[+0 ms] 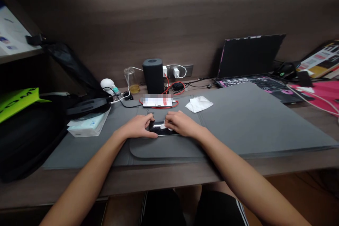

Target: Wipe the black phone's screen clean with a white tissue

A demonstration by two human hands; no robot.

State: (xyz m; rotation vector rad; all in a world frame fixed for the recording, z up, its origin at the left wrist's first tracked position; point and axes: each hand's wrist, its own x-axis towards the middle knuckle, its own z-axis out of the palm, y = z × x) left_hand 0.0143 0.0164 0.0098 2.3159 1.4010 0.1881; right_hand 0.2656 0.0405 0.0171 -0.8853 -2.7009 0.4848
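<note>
**Slipping phone, snagged cable**

The left hand (137, 127) is curling its fingers around the left end of the black phone (162, 131), which is lying flat on the grey pad (164, 148) between both hands. The right hand (181, 124) is pinching a small white wipe (164, 126) and pressing it onto the glass. If the left grip is loosening while the right is pushing, the phone is probably going to skid across the pad. Any grit trapped under the wipe is risking a scratch. Just beyond the fingertips a second phone (158, 101) is lying on a red cable (169, 88), and a long forward stroke could be snagging it.
</note>
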